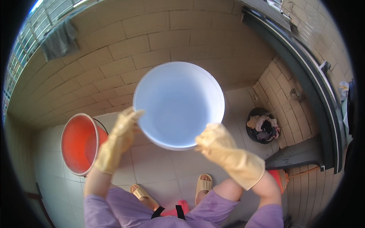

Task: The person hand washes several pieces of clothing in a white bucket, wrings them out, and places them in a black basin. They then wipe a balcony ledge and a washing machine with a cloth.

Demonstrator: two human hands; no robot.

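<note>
Both my hands wear long, pale yellow rubber gloves. A round, light blue-white plastic basin (174,105) is held up between them, its open side facing me. My left hand (128,121) grips its rim at the left. At the lower right of the rim, my right hand (215,136) has its fingers closed on the edge. Nothing shows inside the basin except its smooth, pale bottom. Below it lies the tiled floor (154,164), with my feet in yellow slippers (203,183) on it.
A red plastic bucket (79,144) with a dark handle stands at the left. By the right wall, a dark tub (251,134) holds several pieces of cloth. A dark-edged counter (310,65) overhangs at the right. A grey cloth (61,40) hangs over the tiled wall (114,57).
</note>
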